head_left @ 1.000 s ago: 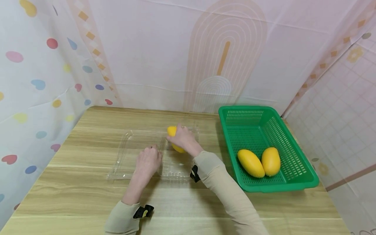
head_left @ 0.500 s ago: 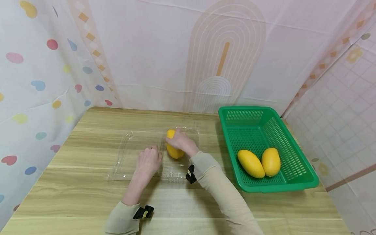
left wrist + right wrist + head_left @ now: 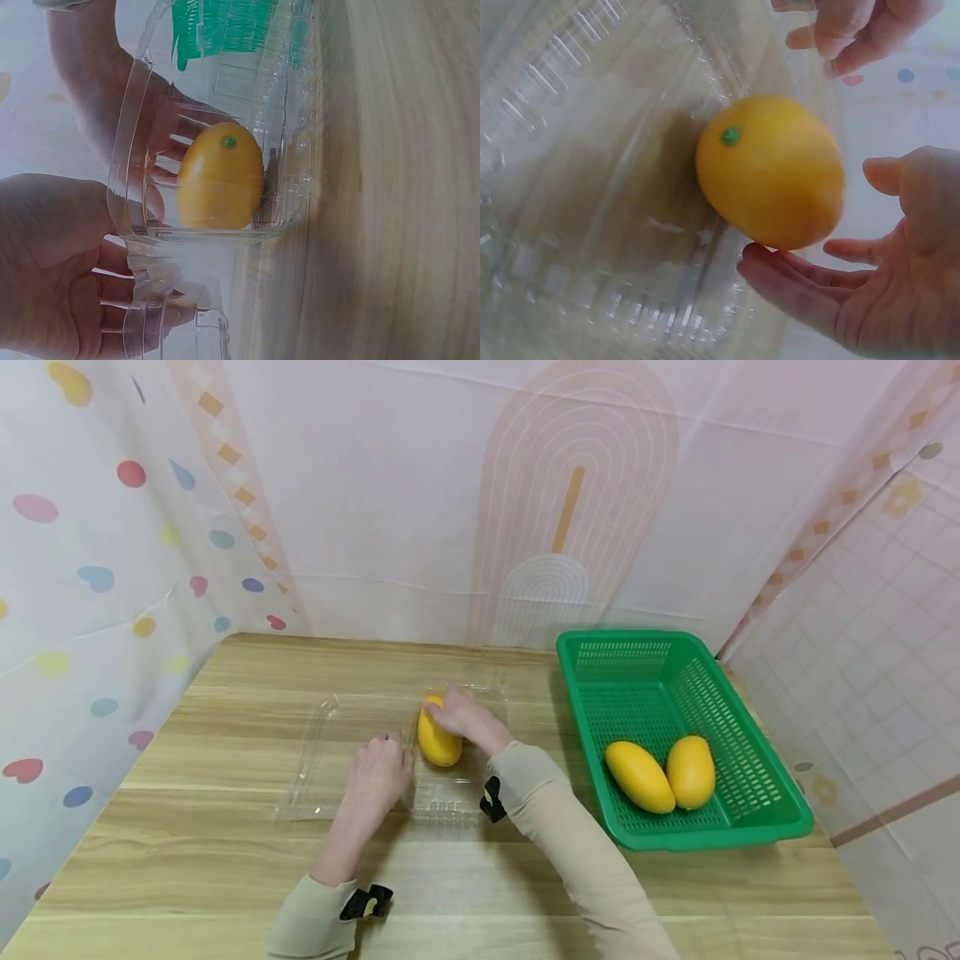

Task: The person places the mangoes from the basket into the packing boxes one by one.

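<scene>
A clear plastic clamshell box (image 3: 450, 793) lies opened out on the table, its lid (image 3: 322, 760) to the left. In its right half lies a yellow mango (image 3: 438, 745), stem dot towards me, close to the middle fold. My right hand (image 3: 467, 717) reaches over the mango. In the right wrist view the fingers of that hand (image 3: 885, 277) extend to the side of the mango (image 3: 772, 172), and the thumb stands apart from it. My left hand (image 3: 381, 768) pinches the box at the fold, its fingers seen through the plastic in the left wrist view.
A green plastic basket (image 3: 750, 839) stands on the right of the wooden table (image 3: 225, 877). Inside it lie two more mangoes, one on the left (image 3: 640, 777) and one on the right (image 3: 691, 772). A patterned cloth (image 3: 375, 510) hangs behind the table.
The mango has shifted left and towards me, up to the fold, and more of it shows beside my right hand. That hand moved slightly left. My left hand has stayed put.
</scene>
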A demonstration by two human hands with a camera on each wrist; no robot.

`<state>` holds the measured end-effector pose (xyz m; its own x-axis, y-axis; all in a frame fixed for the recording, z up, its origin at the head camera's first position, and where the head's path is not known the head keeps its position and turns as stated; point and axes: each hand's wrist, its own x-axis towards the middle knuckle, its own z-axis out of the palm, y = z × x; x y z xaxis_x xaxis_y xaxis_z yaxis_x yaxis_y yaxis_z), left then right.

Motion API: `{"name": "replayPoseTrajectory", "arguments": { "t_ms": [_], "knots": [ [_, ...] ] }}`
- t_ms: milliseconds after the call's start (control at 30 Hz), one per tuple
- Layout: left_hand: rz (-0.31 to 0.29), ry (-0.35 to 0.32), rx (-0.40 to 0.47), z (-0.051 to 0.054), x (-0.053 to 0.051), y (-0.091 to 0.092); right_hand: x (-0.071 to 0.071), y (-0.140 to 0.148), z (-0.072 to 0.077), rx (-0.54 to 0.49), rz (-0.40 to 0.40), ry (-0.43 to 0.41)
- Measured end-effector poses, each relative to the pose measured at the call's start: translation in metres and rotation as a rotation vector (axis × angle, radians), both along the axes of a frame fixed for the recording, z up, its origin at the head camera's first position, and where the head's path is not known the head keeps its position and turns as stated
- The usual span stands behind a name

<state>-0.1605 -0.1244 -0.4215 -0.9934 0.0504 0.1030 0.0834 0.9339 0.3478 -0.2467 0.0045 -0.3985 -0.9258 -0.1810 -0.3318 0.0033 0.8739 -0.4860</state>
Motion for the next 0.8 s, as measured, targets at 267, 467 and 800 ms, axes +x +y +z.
{"name": "replayPoseTrajectory", "arguments": {
  "t_ms": [267, 467, 800],
  "knots": [
    [-0.008, 0.002, -0.004, 0.0, 0.001, 0.0, -0.003, 0.006, 0.013, 0.092, 0.038, 0.04],
    [-0.004, -0.01, -0.002, 0.0, 0.0, 0.0, -0.007, 0.015, 0.028, 0.136, 0.051, 0.147],
    [-0.002, -0.036, 0.009, 0.001, 0.0, 0.0, -0.014, 0.051, 0.068, 0.18, 0.089, 0.286]
  ]
}}
